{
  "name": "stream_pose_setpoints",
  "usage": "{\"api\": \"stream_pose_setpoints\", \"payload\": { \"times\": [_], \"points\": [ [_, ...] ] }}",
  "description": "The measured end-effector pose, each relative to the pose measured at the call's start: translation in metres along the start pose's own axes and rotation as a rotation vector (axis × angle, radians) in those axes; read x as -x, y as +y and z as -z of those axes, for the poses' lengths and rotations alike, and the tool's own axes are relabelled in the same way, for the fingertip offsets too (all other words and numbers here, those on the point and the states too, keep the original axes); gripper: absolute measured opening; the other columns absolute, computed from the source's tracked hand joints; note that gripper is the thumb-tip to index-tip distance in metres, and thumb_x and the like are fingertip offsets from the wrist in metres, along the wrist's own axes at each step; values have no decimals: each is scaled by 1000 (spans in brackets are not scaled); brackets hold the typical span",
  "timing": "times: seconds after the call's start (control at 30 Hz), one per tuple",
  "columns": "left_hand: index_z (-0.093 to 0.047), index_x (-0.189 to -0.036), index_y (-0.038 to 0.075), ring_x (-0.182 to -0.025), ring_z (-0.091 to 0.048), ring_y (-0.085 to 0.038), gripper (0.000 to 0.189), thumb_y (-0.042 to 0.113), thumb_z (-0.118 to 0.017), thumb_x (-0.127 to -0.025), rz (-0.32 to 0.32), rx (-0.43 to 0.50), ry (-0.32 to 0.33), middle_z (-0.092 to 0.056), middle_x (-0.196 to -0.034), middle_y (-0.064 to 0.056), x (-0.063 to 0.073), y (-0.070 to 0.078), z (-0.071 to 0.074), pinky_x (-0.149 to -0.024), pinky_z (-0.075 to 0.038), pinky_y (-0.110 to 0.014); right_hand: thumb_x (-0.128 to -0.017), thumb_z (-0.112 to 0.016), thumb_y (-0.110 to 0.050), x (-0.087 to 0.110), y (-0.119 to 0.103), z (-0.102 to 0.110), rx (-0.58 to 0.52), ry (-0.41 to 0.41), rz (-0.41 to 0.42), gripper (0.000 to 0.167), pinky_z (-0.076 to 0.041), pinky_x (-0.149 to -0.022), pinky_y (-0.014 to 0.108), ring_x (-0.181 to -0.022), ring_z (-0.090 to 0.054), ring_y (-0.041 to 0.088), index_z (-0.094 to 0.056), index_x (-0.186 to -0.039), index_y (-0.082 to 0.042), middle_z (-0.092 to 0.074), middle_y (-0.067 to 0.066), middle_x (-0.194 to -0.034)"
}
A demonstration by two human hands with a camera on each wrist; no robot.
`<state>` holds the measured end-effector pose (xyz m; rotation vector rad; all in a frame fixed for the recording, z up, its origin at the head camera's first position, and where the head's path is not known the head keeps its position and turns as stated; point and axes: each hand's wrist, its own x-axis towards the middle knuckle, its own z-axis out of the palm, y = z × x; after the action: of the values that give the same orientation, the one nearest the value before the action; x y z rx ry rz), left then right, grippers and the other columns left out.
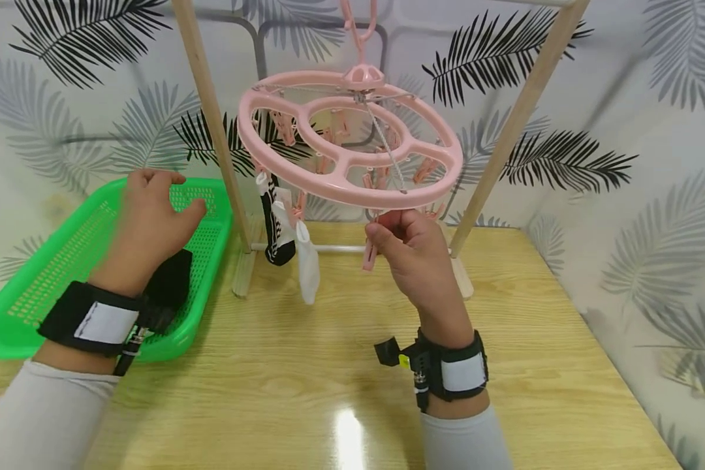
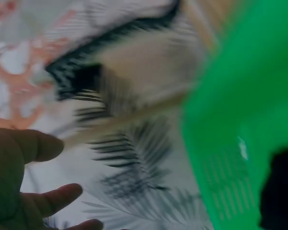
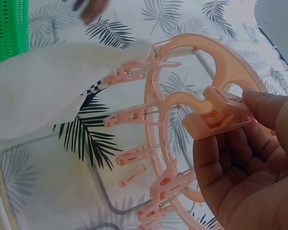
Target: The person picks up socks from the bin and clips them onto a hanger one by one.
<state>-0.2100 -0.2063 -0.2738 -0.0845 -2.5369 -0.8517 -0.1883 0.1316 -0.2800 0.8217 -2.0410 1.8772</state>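
Observation:
My right hand (image 1: pixel 414 251) pinches a pink clothespin (image 3: pixel 216 117) between thumb and fingers, below the front rim of the round pink drying hanger (image 1: pixel 352 189). No cloth shows in that clothespin. Over the green basket (image 1: pixel 211 261) is my left hand (image 1: pixel 153 219), blurred, its fingers apart and holding nothing. A black cloth item (image 1: pixel 173 277) lies in the basket, partly hidden by the left wrist. From clothespins on the hanger's left side hang a black-and-white patterned sock (image 1: pixel 279 251) and a white sock (image 1: pixel 308 267); more white cloth shows between them.
Several other pink clothespins (image 3: pixel 134 155) dangle around the hanger. It hangs inside a wooden frame (image 1: pixel 208 98) with a low metal bar (image 1: pixel 343 248) across its base. The frame stands on a wood-grain table (image 1: pixel 282 365) before a leaf-patterned backdrop (image 1: pixel 623 215).

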Motion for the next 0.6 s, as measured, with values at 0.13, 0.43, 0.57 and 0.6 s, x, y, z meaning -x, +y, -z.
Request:
{"api": "stream_pose_setpoints", "payload": {
  "times": [0.13, 0.43, 0.57, 0.6],
  "points": [
    [-41, -134, -20, -119, -32, -61, 59, 24, -52, -96, 62, -232, -277, -33, -130, -47, -6, -42, 7, -92, -33, -67, -99, -59, -4, -1, 2, 0, -4, -8, 6, 10, -53, -65, 32, -58, -62, 24, -61, -95, 5, -60, 15, -74],
    [-27, -135, -28, -108, -45, -61, 74, 30, -50, -97, 272, -276, -721, -35, -126, -49, -9, -121, 12, -78, -51, -56, -100, -58, -4, -1, 4, -1, -16, -8, 8, 12, -55, -63, 33, -58, -62, 24, -60, -97, 8, -60, 15, -75],
    [-23, -136, -26, -100, -55, -48, 74, 32, -50, -99, 420, -123, -785, -32, -123, -41, -8, -135, 10, -67, -57, -42, -100, -58, -4, -2, 3, -1, -21, -16, 28, 14, -55, -63, 32, -57, -62, 23, -60, -97, 9, -60, 15, -74],
    [-31, -129, -24, -96, -57, -44, 66, 31, -50, -99, 431, -107, -772, -36, -116, -36, -8, -137, 10, -67, -57, -40, -100, -58, -5, -2, 3, -1, -26, -17, 28, 14, -55, -63, 32, -57, -61, 22, -60, -97, 8, -60, 15, -74]
  ]
}}
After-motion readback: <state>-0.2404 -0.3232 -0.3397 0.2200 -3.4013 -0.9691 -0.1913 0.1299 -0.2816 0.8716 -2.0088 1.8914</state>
